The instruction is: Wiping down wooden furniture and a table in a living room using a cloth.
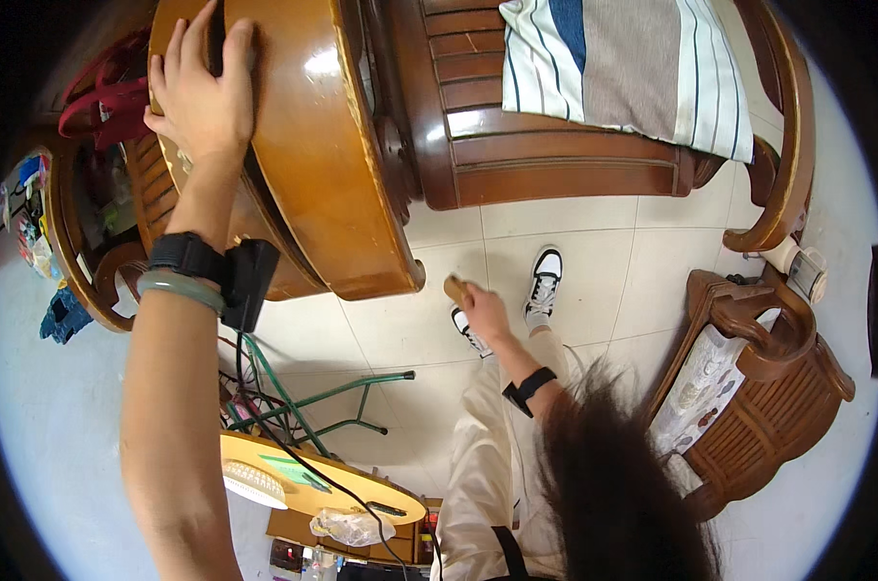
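Note:
My left hand (207, 98) lies with fingers spread on a glossy brown wooden table (301, 123), whose top has a long dark gap and chipped edges. It reaches across the part left of that gap, and I see nothing held in it. Low in front of my legs, my right hand (486, 314) grips a small tan-brown object (455, 289), perhaps wooden. Motion blur and the fingers hide what it is. Loose dark hair (613, 494) hangs over the right forearm.
A wooden bench (555, 171) with a striped cushion (628, 65) stands beyond the table. At right is a wooden armchair (766, 428). Folded green metal legs (323, 399) and a yellow tabletop (352, 494) are at lower left. A black cable (323, 476) runs from my left wrist.

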### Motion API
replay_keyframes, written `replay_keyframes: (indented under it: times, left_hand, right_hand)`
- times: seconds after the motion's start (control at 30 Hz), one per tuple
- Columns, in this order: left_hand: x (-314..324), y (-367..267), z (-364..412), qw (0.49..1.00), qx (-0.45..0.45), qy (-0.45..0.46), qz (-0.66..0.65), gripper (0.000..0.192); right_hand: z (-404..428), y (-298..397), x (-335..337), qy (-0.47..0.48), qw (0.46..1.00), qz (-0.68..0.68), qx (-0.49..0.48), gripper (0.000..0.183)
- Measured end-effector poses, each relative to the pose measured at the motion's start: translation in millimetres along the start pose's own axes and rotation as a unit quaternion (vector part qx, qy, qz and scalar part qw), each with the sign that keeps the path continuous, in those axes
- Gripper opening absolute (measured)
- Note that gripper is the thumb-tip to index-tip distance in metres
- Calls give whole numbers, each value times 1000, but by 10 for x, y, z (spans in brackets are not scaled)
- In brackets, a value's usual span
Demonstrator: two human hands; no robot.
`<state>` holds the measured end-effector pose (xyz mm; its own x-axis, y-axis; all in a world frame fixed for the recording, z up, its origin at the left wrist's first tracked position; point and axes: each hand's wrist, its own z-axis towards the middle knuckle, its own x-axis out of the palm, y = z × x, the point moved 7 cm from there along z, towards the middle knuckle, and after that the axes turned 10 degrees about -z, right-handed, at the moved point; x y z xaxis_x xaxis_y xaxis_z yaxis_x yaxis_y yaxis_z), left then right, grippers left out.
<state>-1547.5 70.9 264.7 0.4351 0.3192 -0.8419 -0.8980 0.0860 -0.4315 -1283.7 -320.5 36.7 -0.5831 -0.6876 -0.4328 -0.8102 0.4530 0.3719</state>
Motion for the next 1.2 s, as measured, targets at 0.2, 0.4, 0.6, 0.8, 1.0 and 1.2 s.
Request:
replay_keyframes:
  times: [0.2,0.4,0.6,0.8,1.0,1.2]
  left_hand:
    - [10,-89,-104,991,-111,38,59,52]
    - [31,-118,17,996,-80,10,26,50]
    - [32,-29,-27,998,-64,14,23,48]
    - [18,2,-88,996,-82,4,37,47]
    - [81,116,-6,996,-83,13,38,48]
    - [62,92,-24,996,-71,23,48,47]
  right_hand:
    - [285,493,-1569,-182,960,190,-99,28]
    - [781,1143,-2609,-476,812,57,-332,37]
    - [914,1220,-1571,-398,838,-92,-361,44]
    - [342,666,-541,-199,920,-61,-333,41]
    - [405,-570,43,-25,992,121,-37,28]
    - [911,73,15,44,961,271,-31,30]
